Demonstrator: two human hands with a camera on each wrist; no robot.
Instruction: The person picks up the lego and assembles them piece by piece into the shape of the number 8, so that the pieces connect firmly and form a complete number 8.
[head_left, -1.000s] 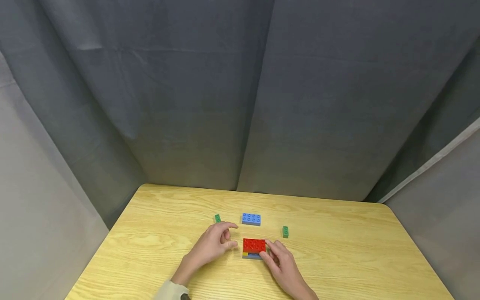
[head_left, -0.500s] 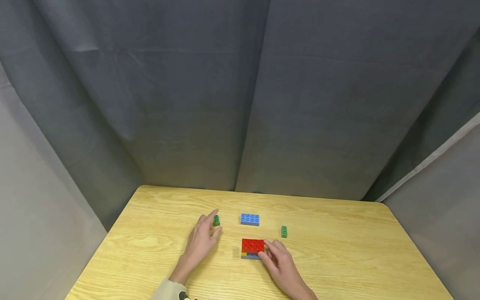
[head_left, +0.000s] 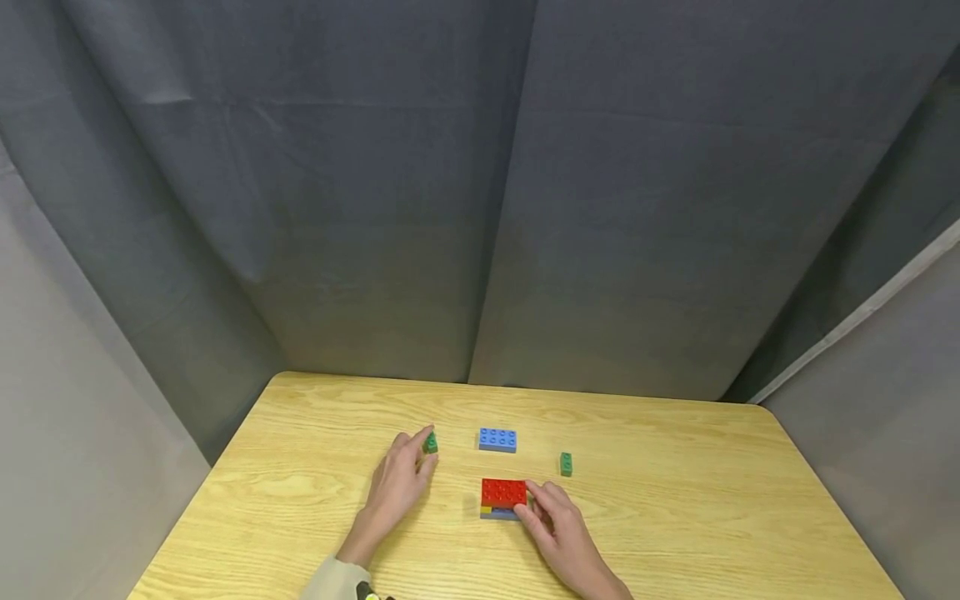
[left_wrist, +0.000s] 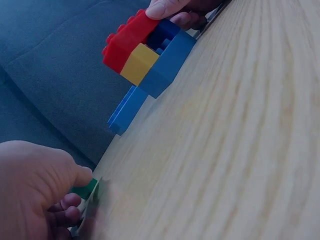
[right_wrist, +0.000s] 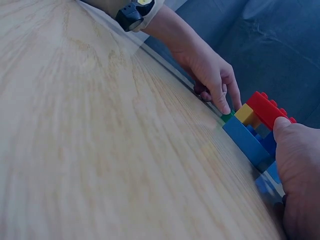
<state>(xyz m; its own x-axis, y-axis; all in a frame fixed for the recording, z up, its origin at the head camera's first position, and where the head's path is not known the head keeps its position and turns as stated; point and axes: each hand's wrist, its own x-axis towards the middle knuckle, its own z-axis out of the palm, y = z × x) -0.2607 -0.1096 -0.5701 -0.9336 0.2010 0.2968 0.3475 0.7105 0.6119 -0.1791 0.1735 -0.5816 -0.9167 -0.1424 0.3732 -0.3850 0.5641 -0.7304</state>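
Note:
My left hand (head_left: 395, 483) pinches a small green building brick (head_left: 432, 444) between thumb and index finger, at the left of the table. In the left wrist view the thumb lies against the green brick (left_wrist: 86, 189) close over the wood. My right hand (head_left: 562, 535) grips the right end of a stack of bricks with thumb and index finger. The stack has a red brick (head_left: 503, 492) on top, a small yellow brick (left_wrist: 139, 65) under its left end and a blue brick (left_wrist: 169, 64) at the bottom. A gap shows between red and blue beside the yellow.
A separate blue brick (head_left: 498, 440) with several studs lies behind the stack. Another small green brick (head_left: 566, 464) lies to the right, beyond the right hand. The wooden table (head_left: 675, 483) ends at the back against grey curtains (head_left: 375, 208).
My left hand has moved left from beside the stack to the left green brick and its thumb and index finger have closed on it. My right hand stays on the stack.

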